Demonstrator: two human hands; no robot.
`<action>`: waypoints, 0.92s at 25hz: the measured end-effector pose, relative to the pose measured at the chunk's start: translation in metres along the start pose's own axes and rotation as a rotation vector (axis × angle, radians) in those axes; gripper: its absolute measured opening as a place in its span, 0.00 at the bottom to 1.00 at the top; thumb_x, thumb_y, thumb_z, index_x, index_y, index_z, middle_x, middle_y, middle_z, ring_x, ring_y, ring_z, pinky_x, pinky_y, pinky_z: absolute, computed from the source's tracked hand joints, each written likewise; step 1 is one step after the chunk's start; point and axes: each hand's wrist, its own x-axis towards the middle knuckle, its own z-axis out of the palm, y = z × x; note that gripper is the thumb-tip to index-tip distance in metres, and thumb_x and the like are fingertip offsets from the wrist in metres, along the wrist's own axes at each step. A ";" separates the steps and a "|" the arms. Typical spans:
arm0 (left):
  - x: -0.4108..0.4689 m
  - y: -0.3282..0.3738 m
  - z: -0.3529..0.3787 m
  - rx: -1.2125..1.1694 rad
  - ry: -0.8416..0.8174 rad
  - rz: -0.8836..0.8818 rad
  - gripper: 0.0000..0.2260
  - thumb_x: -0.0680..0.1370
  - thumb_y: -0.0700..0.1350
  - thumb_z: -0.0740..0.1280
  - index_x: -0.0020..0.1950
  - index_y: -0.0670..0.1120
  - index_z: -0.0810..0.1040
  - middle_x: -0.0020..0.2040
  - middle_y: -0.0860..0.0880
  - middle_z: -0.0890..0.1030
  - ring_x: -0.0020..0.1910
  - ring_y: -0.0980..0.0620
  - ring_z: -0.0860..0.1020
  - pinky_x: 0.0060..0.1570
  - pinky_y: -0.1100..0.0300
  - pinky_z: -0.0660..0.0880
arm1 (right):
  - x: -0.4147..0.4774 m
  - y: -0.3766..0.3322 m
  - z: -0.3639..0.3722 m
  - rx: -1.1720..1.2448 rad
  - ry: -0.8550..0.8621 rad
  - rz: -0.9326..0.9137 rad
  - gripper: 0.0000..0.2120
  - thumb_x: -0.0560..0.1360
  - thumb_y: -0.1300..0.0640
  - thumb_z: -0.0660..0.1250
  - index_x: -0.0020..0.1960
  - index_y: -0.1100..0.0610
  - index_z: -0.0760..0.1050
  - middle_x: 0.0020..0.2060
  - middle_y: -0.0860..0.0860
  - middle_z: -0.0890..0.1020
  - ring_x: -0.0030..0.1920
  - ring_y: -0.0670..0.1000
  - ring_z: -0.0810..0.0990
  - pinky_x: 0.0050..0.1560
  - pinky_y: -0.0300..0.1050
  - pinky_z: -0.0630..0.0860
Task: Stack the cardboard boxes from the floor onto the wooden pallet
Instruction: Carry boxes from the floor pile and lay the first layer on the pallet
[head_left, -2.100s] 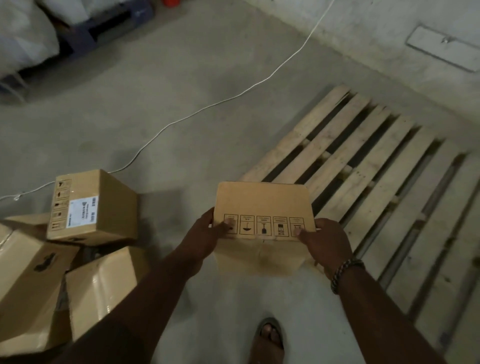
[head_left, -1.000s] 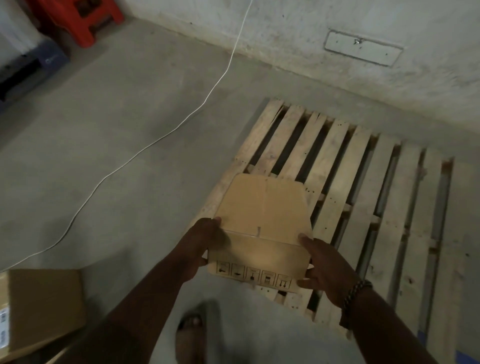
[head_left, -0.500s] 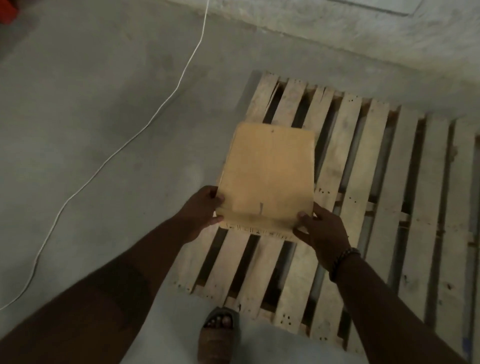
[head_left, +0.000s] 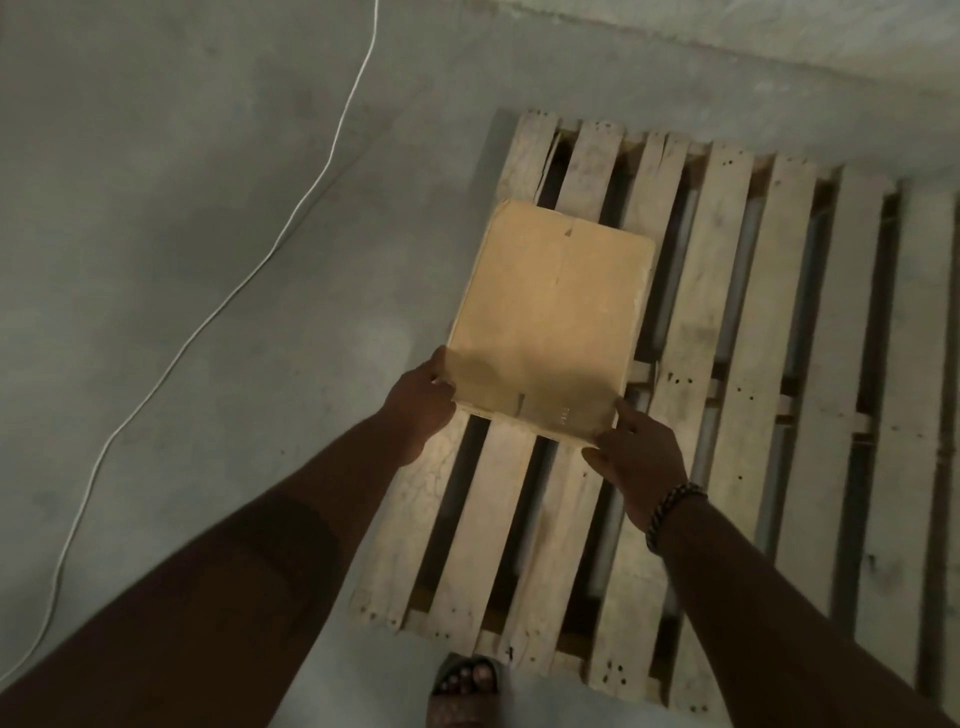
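I hold a plain brown cardboard box (head_left: 550, 322) over the left part of the wooden pallet (head_left: 727, 364), its top face toward me. My left hand (head_left: 418, 405) grips the box's near left corner. My right hand (head_left: 641, 457), with a beaded bracelet at the wrist, grips the near right corner. Whether the box rests on the slats or hangs just above them cannot be told. The pallet's slats run away from me with dark gaps between them. No other box is in view.
A white cable (head_left: 270, 244) snakes across the grey concrete floor to the left of the pallet. A concrete wall (head_left: 727, 36) runs behind the pallet's far edge. My sandalled foot (head_left: 467, 686) stands at the pallet's near edge.
I have turned from the pile of boxes on the floor and carried the box out over the pallet. It has moved farther from me and lower toward the slats.
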 end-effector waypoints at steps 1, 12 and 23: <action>0.000 0.000 0.000 0.026 -0.001 0.012 0.24 0.84 0.35 0.60 0.78 0.53 0.69 0.62 0.52 0.76 0.58 0.50 0.78 0.66 0.49 0.78 | 0.001 -0.001 0.001 0.001 0.020 -0.004 0.35 0.73 0.70 0.70 0.77 0.50 0.71 0.69 0.54 0.77 0.61 0.55 0.81 0.58 0.54 0.84; 0.002 -0.004 0.004 0.034 0.012 -0.011 0.28 0.84 0.36 0.59 0.82 0.57 0.61 0.52 0.53 0.77 0.43 0.54 0.74 0.47 0.58 0.74 | -0.009 -0.002 0.001 -0.097 0.022 -0.125 0.35 0.75 0.71 0.64 0.77 0.47 0.70 0.62 0.51 0.80 0.55 0.53 0.81 0.56 0.50 0.83; -0.020 -0.019 0.001 0.281 -0.063 0.046 0.31 0.83 0.38 0.60 0.84 0.53 0.56 0.73 0.39 0.74 0.41 0.60 0.72 0.59 0.54 0.80 | -0.015 0.004 0.007 -0.131 -0.034 -0.115 0.31 0.77 0.72 0.65 0.77 0.52 0.69 0.74 0.54 0.72 0.62 0.51 0.77 0.51 0.41 0.78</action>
